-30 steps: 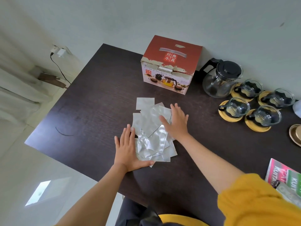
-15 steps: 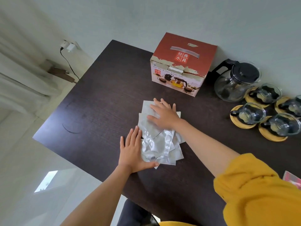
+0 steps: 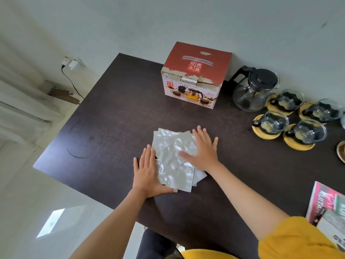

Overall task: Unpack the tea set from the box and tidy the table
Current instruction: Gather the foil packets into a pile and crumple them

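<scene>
Several silver foil packets [image 3: 172, 157] lie in a loose overlapping pile on the dark table [image 3: 112, 116]. My left hand [image 3: 147, 173] lies flat against the pile's left edge, thumb under its near corner. My right hand [image 3: 202, 149] rests palm down on the pile's right side with fingers spread. Behind the pile stands the red tea set box [image 3: 195, 75], closed. To its right are a glass teapot [image 3: 254, 89] with a black lid and several glass cups [image 3: 270, 122] on yellow coasters.
A magazine [image 3: 328, 204] lies at the table's right near edge. Part of a round dish [image 3: 341, 151] shows at the right border. The table's left edge drops to a pale floor, with a charger and cable [image 3: 71, 71] on the wall.
My right hand has slid from the far left of the pile over to its right side, and the packets are pushed closer together. My left hand has stayed by the left edge.
</scene>
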A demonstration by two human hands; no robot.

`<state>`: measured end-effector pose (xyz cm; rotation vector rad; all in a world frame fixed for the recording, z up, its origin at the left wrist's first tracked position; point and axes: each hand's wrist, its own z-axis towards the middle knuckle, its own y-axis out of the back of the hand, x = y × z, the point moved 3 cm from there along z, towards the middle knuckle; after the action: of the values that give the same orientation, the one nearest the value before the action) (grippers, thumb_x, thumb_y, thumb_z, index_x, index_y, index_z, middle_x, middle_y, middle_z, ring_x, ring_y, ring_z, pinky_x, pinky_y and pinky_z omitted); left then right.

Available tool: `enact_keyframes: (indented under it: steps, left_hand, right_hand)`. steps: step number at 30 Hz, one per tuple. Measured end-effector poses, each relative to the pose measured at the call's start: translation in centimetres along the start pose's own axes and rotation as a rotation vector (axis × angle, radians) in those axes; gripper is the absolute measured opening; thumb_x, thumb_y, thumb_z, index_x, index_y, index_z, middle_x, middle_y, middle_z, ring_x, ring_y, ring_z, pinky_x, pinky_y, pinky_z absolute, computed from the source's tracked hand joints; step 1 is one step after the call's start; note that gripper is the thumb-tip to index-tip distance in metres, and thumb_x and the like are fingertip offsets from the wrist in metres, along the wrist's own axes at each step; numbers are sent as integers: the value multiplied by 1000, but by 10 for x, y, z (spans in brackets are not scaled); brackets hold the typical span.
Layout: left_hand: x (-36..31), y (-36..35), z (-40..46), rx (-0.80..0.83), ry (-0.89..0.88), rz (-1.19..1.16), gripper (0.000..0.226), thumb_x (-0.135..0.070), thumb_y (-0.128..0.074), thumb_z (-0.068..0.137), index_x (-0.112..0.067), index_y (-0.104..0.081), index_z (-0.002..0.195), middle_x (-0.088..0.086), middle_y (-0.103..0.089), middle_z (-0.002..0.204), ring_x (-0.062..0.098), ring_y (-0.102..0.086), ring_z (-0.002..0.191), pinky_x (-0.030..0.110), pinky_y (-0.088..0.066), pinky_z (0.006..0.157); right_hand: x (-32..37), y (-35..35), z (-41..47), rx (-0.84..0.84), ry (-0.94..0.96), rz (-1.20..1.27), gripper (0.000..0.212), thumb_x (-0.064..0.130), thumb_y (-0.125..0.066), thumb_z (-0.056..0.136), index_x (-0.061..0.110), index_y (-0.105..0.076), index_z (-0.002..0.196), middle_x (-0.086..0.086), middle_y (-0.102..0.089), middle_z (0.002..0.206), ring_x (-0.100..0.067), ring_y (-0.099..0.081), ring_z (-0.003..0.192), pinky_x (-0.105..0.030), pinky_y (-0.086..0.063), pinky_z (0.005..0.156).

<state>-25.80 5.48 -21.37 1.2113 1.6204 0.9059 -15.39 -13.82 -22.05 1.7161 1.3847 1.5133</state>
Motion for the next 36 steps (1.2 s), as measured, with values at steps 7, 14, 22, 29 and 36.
enact_keyframes:
  steps: [7,14,22,29,36]
  left_hand:
    - [3,0,-4,57,-70,40,166,-103,-43,28,-4,25,144,8,29,154,23,27,142,56,4,115]
    - [-1,-1,-7,-15,-27,-37,164,-101,-48,31,-8,28,143,7,18,157,21,17,145,52,-1,116]
    - [1,-2,-7,-41,-50,-36,162,-101,-45,31,-4,13,147,10,12,158,24,12,145,50,0,115]
    - [4,-5,-6,-40,-102,-58,158,-100,-48,35,-7,12,149,2,7,158,19,5,146,53,-4,115]
    - [13,-4,-5,-143,-139,-365,144,-93,-51,49,-6,6,149,9,3,159,18,4,147,47,-14,118]
  right_hand:
    - [18,-23,-17,-103,23,-29,103,77,-48,76,20,-10,153,3,0,162,-15,6,149,-53,6,116]
    - [26,-33,-42,-92,110,175,93,54,-63,82,17,-14,152,3,-17,159,-14,-7,148,-47,3,121]
    - [1,-25,-55,-291,5,310,90,65,-39,83,11,-19,151,-3,-21,159,-18,-15,147,-44,0,119]
    - [28,-44,-41,-137,113,159,86,64,-19,85,12,-9,153,0,-12,161,-13,-2,149,-45,7,118]
    - [21,-33,-53,-233,82,382,89,65,-37,86,14,-9,153,-1,-2,162,-6,1,146,-36,2,118]
